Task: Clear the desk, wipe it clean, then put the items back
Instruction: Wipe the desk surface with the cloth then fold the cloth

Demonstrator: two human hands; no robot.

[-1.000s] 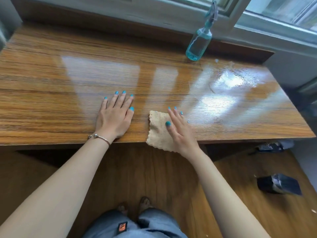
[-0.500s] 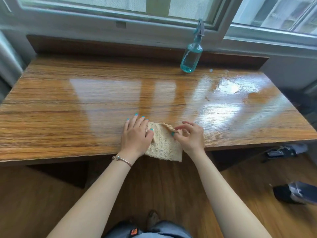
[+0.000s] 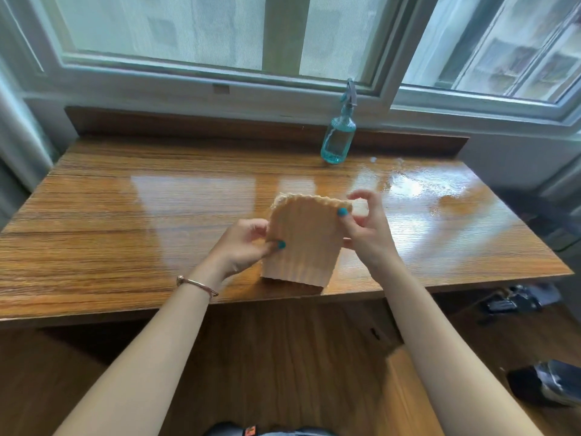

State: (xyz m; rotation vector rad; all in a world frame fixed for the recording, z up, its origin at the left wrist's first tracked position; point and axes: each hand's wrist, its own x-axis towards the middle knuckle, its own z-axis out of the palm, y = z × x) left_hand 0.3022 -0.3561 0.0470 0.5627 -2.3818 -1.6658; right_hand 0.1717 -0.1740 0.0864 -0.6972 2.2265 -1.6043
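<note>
A beige ribbed cloth [image 3: 303, 243] is held up above the front edge of the wooden desk [image 3: 125, 221], folded over at its top. My left hand [image 3: 243, 247] pinches its left edge with thumb and fingers. My right hand [image 3: 366, 228] pinches its upper right corner. The cloth's lower edge hangs just over the desk's front rim. A wet, shiny patch [image 3: 418, 184] covers the desk's back right area.
A teal spray bottle [image 3: 339, 133] stands at the back of the desk against the window ledge. On the floor to the right lie dark items [image 3: 518, 302] and a dark bag-like object [image 3: 547, 385]. A window runs along behind the desk.
The cloth lay flat at the desk's front edge under my right hand. Both hands then took its edges and have lifted it off the surface.
</note>
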